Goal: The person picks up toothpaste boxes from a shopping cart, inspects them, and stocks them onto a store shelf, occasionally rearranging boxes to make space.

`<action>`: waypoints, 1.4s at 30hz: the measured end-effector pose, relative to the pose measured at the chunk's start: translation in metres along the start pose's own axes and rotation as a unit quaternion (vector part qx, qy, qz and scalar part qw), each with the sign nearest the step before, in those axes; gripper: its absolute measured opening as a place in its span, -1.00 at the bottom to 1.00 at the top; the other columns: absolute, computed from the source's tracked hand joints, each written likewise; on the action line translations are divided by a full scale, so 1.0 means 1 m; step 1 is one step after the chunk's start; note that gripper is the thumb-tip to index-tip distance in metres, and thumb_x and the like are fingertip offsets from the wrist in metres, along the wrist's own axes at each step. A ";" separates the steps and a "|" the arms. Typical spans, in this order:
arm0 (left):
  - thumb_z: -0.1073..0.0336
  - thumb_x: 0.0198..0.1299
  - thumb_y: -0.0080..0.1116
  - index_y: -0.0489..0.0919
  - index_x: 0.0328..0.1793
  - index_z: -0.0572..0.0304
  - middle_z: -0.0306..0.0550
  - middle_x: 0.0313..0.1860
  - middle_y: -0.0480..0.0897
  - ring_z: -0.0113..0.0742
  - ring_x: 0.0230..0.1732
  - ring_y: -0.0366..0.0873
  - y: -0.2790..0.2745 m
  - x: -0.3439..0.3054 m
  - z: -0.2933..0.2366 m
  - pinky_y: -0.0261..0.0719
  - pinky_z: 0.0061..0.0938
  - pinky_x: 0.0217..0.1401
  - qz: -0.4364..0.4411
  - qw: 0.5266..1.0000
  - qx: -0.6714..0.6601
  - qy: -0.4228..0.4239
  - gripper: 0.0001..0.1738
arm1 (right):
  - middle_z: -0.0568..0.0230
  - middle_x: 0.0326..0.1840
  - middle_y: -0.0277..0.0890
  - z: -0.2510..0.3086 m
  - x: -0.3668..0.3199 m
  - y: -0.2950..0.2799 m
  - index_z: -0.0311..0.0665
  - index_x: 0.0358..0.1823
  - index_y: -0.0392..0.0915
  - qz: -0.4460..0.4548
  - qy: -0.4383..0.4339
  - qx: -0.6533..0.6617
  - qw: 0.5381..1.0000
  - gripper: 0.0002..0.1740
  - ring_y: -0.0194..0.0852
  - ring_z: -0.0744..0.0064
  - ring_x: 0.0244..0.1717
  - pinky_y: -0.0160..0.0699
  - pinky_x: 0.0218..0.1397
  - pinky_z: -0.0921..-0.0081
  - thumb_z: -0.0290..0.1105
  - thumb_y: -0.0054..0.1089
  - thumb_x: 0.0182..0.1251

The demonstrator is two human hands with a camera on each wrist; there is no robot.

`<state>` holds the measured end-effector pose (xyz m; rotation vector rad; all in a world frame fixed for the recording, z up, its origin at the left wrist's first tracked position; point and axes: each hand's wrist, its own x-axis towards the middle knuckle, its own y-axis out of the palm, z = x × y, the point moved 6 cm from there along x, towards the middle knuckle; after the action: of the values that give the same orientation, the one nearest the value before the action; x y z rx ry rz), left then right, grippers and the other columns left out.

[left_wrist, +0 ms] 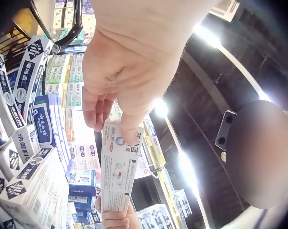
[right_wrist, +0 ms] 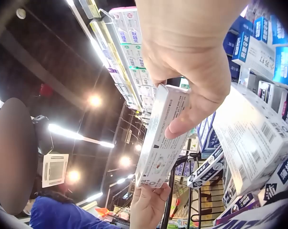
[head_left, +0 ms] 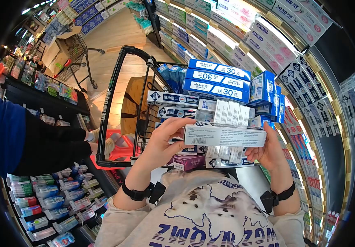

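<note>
A long white toothpaste box [head_left: 224,136] with small print and a barcode is held level between both hands, above the goods in the cart. My left hand [head_left: 167,138] pinches one end, its thumb on the printed face in the left wrist view. At the other end my right hand [head_left: 270,152] grips the box, and its thumb [right_wrist: 179,126] lies along a printed side. Beneath and beyond the box are stacked white cartons [head_left: 227,111], dark-and-white toothpaste boxes [head_left: 167,98] and a purple box [head_left: 189,162].
Blue boxes [head_left: 217,80] are piled at the cart's far side, beside the black cart handle [head_left: 105,119]. Shelves of toothpaste [head_left: 268,45] curve along the right. At left stands a person in dark trousers [head_left: 45,140], near a low display of packs [head_left: 58,197]. Another cart [head_left: 76,53] stands farther back.
</note>
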<state>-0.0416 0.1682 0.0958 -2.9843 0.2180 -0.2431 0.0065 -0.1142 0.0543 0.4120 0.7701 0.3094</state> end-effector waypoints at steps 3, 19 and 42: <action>0.68 0.02 0.25 0.47 0.33 0.16 -0.10 0.14 0.46 -0.34 0.04 0.55 -0.002 -0.002 0.002 0.62 -0.48 0.14 0.009 1.000 -0.021 -0.009 -0.33 | -0.17 -0.49 0.62 0.000 0.000 -0.001 -0.47 0.08 0.41 0.005 -0.001 -0.002 1.000 -0.28 0.66 0.15 -0.60 0.69 -0.63 0.42 0.17 -0.33 0.52; 0.73 -0.05 0.25 0.30 0.39 0.25 -0.02 0.32 0.39 -0.20 0.43 0.29 -0.010 -0.010 0.010 0.40 -0.19 0.41 -0.036 0.987 -0.159 -0.016 -0.20 | 0.08 0.28 0.37 0.012 -0.017 0.032 -0.23 0.48 0.12 0.124 -0.149 -0.097 0.976 -0.27 0.43 0.32 0.26 0.43 0.29 0.35 -0.29 0.15 0.30; 0.70 -0.08 0.28 0.30 0.39 0.25 0.09 0.29 0.41 -0.19 0.36 0.36 -0.018 -0.007 0.021 0.50 -0.26 0.34 -0.060 0.981 -0.183 -0.008 -0.18 | 0.06 0.28 0.39 0.014 -0.010 0.035 -0.23 0.51 0.06 0.183 -0.135 -0.089 0.970 -0.17 0.45 0.26 0.26 0.47 0.24 0.25 -0.35 0.06 0.14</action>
<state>-0.0423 0.1893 0.0770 -3.3685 0.0893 -0.2110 0.0056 -0.0913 0.0859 0.4150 0.3927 0.6492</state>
